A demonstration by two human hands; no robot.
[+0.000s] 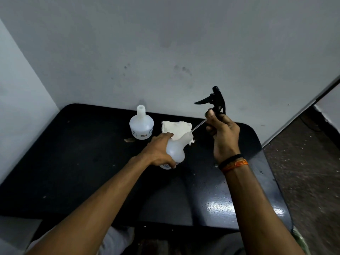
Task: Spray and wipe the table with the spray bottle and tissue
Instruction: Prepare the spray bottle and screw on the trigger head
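My left hand [159, 151] grips a white plastic bottle [176, 150] by its body, tilted, a little above the black table [77, 162]. My right hand [221, 133] holds the black spray head [216, 101] up and to the right of the bottle. The head's thin dip tube [198, 126] slants down, and its tip is at the bottle's open neck. A crumpled white tissue [174, 129] lies on the table just behind the bottle, partly hidden by it.
A second white bottle [141, 124] without a cap stands upright at the table's back, left of the tissue. The table sits in a corner, with walls behind and on the left. A brown floor [303, 172] lies to the right. Small crumbs dot the tabletop.
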